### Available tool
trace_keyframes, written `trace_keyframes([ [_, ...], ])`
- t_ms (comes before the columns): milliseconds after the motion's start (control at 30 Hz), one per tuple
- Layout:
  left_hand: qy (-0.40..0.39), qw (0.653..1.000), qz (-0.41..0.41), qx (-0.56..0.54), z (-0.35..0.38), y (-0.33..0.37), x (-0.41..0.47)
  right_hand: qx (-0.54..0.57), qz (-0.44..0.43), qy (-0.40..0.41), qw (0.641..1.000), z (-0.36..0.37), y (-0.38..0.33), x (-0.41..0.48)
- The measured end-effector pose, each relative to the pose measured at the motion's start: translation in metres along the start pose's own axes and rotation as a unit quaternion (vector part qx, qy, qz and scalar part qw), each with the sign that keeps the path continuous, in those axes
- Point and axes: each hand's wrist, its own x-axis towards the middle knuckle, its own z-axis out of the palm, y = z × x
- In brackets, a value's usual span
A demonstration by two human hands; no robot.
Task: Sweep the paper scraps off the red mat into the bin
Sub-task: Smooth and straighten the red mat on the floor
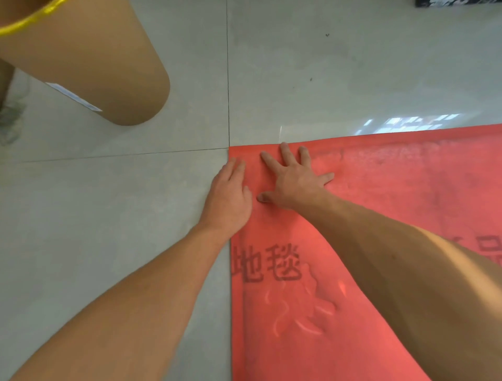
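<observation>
A red mat (380, 195) with dark printed characters lies on the grey tiled floor and fills the lower right. My right hand (293, 176) lies flat on the mat near its far left corner, fingers spread. My left hand (231, 195) rests on the mat's left edge, fingers straight and together, half on the floor. A tall tan bin (89, 62) with a yellow rim band stands at the upper left, apart from the mat. No paper scraps show on the visible mat or floor.
Grey floor tiles (108, 217) with dark grout lines surround the mat. A white label sticks to the bin's side (73, 96). A shoe (11, 119) shows at the left edge behind the bin. A dark object (459, 2) sits at the top right.
</observation>
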Motion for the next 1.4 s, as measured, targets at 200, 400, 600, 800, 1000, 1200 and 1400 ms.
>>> trace_keyframes([
  [200,-0.117,0.985,-0.025,0.124,-0.002,0.013,0.043,-0.001,-0.006,0.004,1.000,0.001,0.002,0.001],
  [400,-0.186,0.966,-0.059,0.168,-0.003,0.017,0.052,0.000,-0.006,0.007,1.000,-0.002,0.007,0.000],
  [600,-0.188,0.961,-0.049,0.196,-0.003,0.015,0.053,-0.005,0.015,0.035,0.999,-0.019,0.071,0.000],
  [800,-0.193,0.954,-0.058,0.222,-0.002,0.018,0.053,0.004,0.084,0.055,0.995,-0.038,0.176,-0.009],
  [1000,-0.215,0.943,-0.077,0.244,-0.002,0.023,0.056,0.034,0.160,0.073,0.984,-0.048,0.274,-0.007],
  [1200,-0.237,0.914,-0.094,0.314,-0.014,0.053,0.075,0.017,0.149,0.094,0.984,-0.027,0.315,0.025],
  [1400,-0.154,0.961,0.081,0.213,0.039,0.145,0.071,0.069,0.167,0.098,0.979,-0.046,0.278,-0.010],
])
